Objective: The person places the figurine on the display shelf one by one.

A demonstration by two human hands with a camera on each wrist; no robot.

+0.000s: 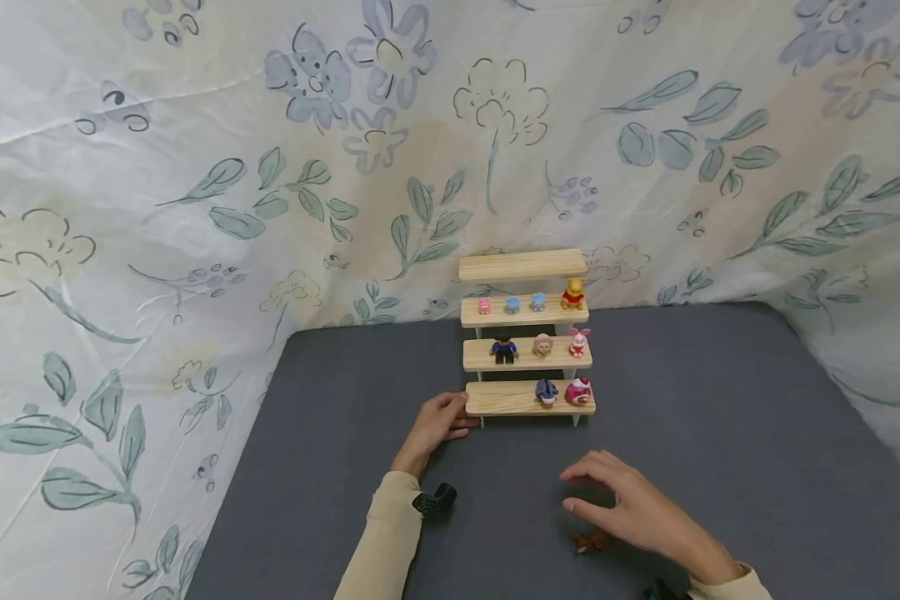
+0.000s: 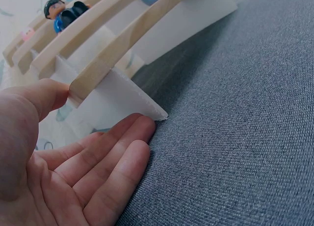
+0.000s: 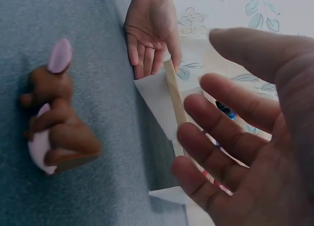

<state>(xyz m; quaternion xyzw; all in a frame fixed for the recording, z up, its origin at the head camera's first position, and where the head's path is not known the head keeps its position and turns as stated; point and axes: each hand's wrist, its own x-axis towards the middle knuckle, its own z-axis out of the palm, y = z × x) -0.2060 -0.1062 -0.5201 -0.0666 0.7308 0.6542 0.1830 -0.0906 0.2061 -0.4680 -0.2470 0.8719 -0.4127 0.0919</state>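
Observation:
My left hand (image 1: 437, 423) touches the left end of the lowest plank of a tiered wooden shelf (image 1: 502, 398). Its thumb meets the plank's corner, and the nearly straight fingers (image 2: 110, 172) lie beside the white support (image 2: 117, 96). My right hand (image 1: 630, 504) hovers over the dark cloth, fingers spread and gently bent, holding nothing. Close below it lies a brown toy animal (image 3: 64, 118) with pink ears and a pale belly, like a kangaroo. On the lowest plank sit a blue-purple donkey figure (image 1: 546, 392) and a pink-and-red figure (image 1: 578, 391).
Higher planks carry a black-haired figure (image 1: 504, 349), a round tan figure (image 1: 542, 345), a pink piglet (image 1: 578, 342), small pink and blue figures (image 1: 512, 305) and a yellow bear in red (image 1: 572, 294). Behind the shelf hangs a floral cloth (image 1: 307, 242). Dark grey fabric (image 1: 720, 400) covers the table.

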